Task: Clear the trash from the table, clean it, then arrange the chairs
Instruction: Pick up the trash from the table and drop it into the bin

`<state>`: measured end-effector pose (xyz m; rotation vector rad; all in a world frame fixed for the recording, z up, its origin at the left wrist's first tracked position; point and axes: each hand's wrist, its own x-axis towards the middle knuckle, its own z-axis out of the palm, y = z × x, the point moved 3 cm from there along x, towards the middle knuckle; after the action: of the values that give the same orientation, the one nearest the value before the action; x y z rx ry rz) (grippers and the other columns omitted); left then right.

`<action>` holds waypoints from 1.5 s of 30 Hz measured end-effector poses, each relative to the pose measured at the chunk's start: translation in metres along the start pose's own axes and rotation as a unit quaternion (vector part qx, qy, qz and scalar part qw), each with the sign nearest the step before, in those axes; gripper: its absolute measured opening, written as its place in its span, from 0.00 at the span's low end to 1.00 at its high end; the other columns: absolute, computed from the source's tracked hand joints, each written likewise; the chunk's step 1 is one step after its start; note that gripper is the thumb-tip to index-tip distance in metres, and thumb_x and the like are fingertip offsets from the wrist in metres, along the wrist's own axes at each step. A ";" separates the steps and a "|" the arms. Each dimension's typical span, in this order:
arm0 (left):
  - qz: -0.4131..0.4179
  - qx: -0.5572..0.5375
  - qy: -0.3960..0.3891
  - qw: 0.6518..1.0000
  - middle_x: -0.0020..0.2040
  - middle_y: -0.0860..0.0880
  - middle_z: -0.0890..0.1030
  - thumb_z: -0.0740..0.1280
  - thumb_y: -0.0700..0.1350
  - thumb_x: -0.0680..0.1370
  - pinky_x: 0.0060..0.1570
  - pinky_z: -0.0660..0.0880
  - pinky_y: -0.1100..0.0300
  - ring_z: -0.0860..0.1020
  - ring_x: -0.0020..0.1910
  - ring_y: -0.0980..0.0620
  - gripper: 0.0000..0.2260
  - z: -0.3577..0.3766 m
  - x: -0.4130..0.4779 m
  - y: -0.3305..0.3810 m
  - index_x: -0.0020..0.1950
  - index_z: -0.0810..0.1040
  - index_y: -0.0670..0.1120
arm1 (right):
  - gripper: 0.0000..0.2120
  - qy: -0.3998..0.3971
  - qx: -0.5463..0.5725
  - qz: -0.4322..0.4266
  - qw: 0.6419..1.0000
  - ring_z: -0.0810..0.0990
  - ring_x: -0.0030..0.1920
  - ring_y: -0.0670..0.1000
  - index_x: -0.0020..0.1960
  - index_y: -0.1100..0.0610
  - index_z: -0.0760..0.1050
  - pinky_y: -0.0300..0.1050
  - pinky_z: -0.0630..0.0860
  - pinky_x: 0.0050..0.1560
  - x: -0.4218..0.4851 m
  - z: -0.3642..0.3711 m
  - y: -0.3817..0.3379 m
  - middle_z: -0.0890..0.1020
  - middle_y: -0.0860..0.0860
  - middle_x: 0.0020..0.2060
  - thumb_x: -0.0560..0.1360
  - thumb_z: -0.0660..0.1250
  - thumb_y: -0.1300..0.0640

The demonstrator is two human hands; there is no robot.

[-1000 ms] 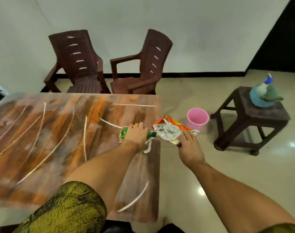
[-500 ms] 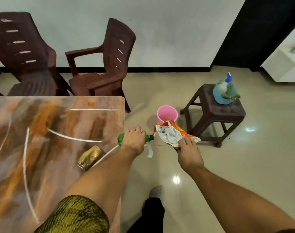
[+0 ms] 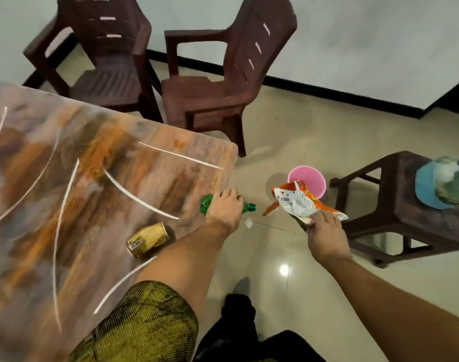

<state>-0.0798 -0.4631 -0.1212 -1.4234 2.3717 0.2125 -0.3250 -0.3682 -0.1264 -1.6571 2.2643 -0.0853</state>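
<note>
My left hand (image 3: 225,208) grips a green plastic bottle (image 3: 207,203) lying sideways at the table's right edge, its blue cap pointing toward the floor side. My right hand (image 3: 325,230) pinches a crumpled orange-and-white snack bag (image 3: 297,200) held over the floor, just in front of a pink bin (image 3: 312,178). A crushed gold can (image 3: 148,239) lies on the brown-orange table (image 3: 79,184), left of my left forearm. Two dark brown plastic chairs (image 3: 218,92) stand beyond the table's far corner.
A dark stool (image 3: 406,218) stands right of the pink bin and carries a blue cloth (image 3: 424,189) with a spray bottle (image 3: 455,176). A small white scrap (image 3: 248,222) hangs or lies below the green bottle. My foot (image 3: 242,286) is on the tiled floor.
The view has swung back left and closer. Both hands hold the same items; the snack bag now sits nearer the pink bin. The gold can came into view half a second ago.
</note>
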 end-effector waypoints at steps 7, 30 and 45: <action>0.010 -0.027 -0.004 1.000 0.63 0.43 0.72 0.62 0.43 0.78 0.66 0.67 0.45 0.71 0.65 0.41 0.17 -0.032 0.039 0.031 0.68 0.72 0.45 | 0.14 0.002 0.020 -0.011 1.000 0.70 0.67 0.59 0.63 0.59 0.74 0.59 0.72 0.64 0.042 -0.017 0.016 0.74 0.57 0.66 0.79 0.65 0.57; -0.054 -0.168 -0.091 0.980 0.64 0.45 0.76 0.61 0.53 0.81 0.64 0.68 0.49 0.74 0.64 0.44 0.20 0.018 0.431 0.187 0.72 0.69 0.49 | 0.13 0.043 0.099 0.017 0.994 0.69 0.70 0.59 0.60 0.59 0.76 0.58 0.68 0.70 0.389 0.067 0.238 0.75 0.56 0.67 0.75 0.68 0.63; -0.078 -0.181 -0.172 0.965 0.63 0.48 0.76 0.62 0.54 0.81 0.62 0.69 0.52 0.74 0.62 0.46 0.19 0.215 0.546 0.217 0.72 0.69 0.51 | 0.29 -0.244 -0.047 -0.101 0.963 0.60 0.77 0.61 0.76 0.58 0.63 0.59 0.61 0.75 0.502 0.309 0.293 0.66 0.57 0.76 0.77 0.66 0.57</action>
<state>-0.4519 -0.7405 -0.5415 -1.5710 1.9934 0.8156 -0.6346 -0.6994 -0.6034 -1.7230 1.7531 0.3507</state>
